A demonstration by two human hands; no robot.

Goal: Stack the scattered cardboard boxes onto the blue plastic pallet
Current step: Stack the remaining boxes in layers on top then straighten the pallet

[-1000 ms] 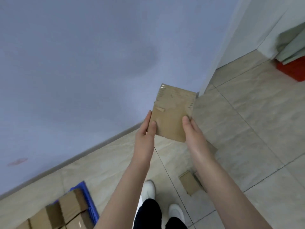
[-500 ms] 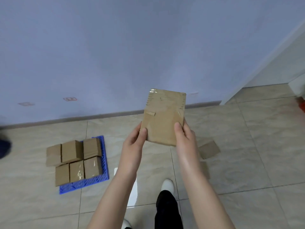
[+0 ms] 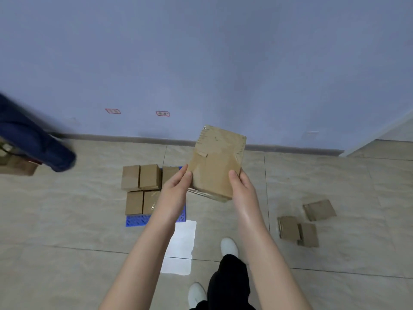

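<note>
I hold a flat taped cardboard box [image 3: 215, 162] upright in front of me, my left hand [image 3: 176, 186] on its left edge and my right hand [image 3: 241, 186] on its right edge. Below and behind it on the tiled floor lies the blue plastic pallet [image 3: 136, 220], partly hidden by my left arm. Several cardboard boxes [image 3: 140, 189] stand on the pallet in two rows. Three loose boxes [image 3: 298, 231] lie on the floor to the right, one of them [image 3: 319, 210] a little apart.
A pale blue wall [image 3: 201, 63] with a grey skirting runs behind the pallet. At the far left a person's dark blue sleeve [image 3: 33, 144] reaches in above another box [image 3: 17, 166]. My white shoes [image 3: 229, 247] stand on the tiles below.
My view has swung left, so the pallet and its boxes now sit near the centre under my hands. The box stays in both hands. A blue sleeve has come into view at the left.
</note>
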